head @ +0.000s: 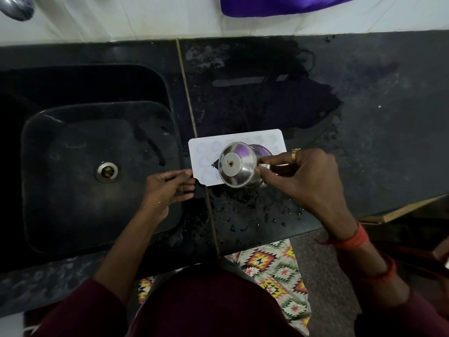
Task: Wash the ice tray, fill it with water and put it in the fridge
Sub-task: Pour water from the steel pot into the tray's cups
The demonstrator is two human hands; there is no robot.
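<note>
While flat, ice tray (206,152) crosswise (left-right)

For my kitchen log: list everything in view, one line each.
ice tray: one, white, on counter right of sink
steel pot: one, silver, tipped over tray
sink: one, black, left
drain: one, metal, sink floor
counter: one, black, wet around tray
purple item: one, top edge by wall
patterned fabric: one, multicoloured, below counter edge
ring: one, gold, right hand
left hand: one, holds tray's left edge
right hand: one, grips pot
</note>
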